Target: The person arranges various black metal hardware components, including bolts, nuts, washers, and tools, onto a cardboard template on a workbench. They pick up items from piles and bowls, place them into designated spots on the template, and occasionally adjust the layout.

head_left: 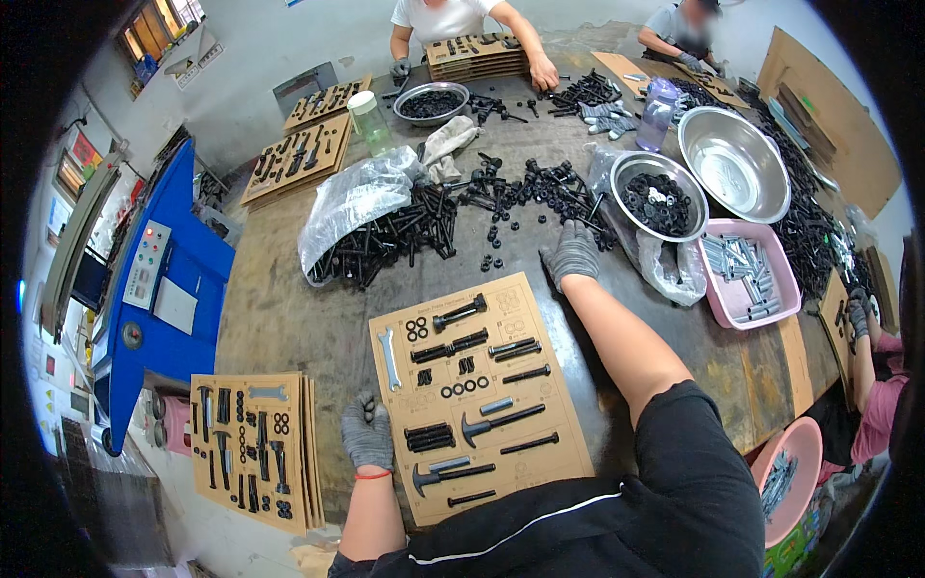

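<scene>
My right hand, in a grey glove, reaches forward to the near edge of a pile of black bolts and nuts. Its fingers look stretched out, with nothing visible in them. My left hand, also gloved, is curled beside the left edge of a cardboard sheet; whatever it may hold is hidden. Fixed on the sheet are a wrench, a hammer-shaped black part, a second one, black bolts, rings and short silver tubes.
Filled boards stack at the left. Ahead lie a plastic bag of bolts and a bowl. To the right stand a bowl of nuts, an empty basin and a pink tub of tubes. Other people work around the table.
</scene>
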`<state>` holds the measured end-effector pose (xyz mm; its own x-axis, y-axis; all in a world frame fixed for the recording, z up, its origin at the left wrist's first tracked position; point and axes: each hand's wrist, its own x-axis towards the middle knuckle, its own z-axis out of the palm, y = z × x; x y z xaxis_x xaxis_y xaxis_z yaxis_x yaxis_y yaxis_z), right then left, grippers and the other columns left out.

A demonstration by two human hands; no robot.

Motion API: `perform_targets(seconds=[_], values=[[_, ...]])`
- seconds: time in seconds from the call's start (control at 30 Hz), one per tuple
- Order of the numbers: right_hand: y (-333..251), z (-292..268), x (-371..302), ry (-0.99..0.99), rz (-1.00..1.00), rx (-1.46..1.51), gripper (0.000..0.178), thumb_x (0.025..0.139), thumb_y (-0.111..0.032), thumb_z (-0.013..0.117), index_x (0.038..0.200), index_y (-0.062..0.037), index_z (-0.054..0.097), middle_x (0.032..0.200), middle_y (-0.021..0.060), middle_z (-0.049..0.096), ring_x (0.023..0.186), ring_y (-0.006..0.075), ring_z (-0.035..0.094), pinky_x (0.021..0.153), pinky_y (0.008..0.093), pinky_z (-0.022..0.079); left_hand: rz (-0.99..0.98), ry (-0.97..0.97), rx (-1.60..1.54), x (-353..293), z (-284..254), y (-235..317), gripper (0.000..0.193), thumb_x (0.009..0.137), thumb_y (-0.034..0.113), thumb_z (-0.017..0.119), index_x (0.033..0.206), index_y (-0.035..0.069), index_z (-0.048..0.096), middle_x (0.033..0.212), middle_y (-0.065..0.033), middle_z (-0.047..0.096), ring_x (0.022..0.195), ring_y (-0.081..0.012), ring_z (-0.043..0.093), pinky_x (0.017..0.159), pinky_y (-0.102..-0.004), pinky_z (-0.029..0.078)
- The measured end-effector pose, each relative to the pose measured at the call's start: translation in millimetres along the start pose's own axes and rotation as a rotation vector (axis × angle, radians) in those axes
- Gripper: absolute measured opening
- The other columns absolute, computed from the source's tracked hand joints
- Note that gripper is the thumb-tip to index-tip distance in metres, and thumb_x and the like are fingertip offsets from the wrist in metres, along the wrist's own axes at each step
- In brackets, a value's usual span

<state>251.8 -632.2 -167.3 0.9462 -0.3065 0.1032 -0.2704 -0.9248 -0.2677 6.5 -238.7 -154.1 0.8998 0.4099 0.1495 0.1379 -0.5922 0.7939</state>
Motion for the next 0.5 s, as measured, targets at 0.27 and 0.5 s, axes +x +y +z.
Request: perform_targets(seconds=[0.27, 0.5], values=[[-40.4, -13.5, 47.7, -0.002, 0.04, 0.054, 0.062, 0.078, -0.045, 0.063, 0.13, -0.0151, 0.05, 0.143, 0.0206, 0.034, 0.129, 0.0364, 0.037, 0.107, 0.0445, 0.029, 0.035, 0.07, 0.07, -0.7, 0.3, -3.2, 0.021, 0.077, -0.001, 0.063, 0.098, -0.004, 0.061, 0.081, -0.0066, 0.059, 0.073, -0.0137, 0.054, 0.07, -0.0279, 0.046], [-16.9, 1.7, 49.3, 0.191, -0.234, 0.166, 0.027, 0.072, -0.027, 0.068, 0.096, -0.0131, 0.066, 0.112, 0.0155, 0.055, 0.103, 0.0334, 0.054, 0.088, 0.0417, 0.044, 0.062, 0.075, 0.02, 3.7, 4.2, 1.5, 0.022, 0.08, 0.0, 0.062, 0.101, -0.005, 0.059, 0.081, -0.0063, 0.059, 0.071, -0.0137, 0.052, 0.07, -0.028, 0.047]])
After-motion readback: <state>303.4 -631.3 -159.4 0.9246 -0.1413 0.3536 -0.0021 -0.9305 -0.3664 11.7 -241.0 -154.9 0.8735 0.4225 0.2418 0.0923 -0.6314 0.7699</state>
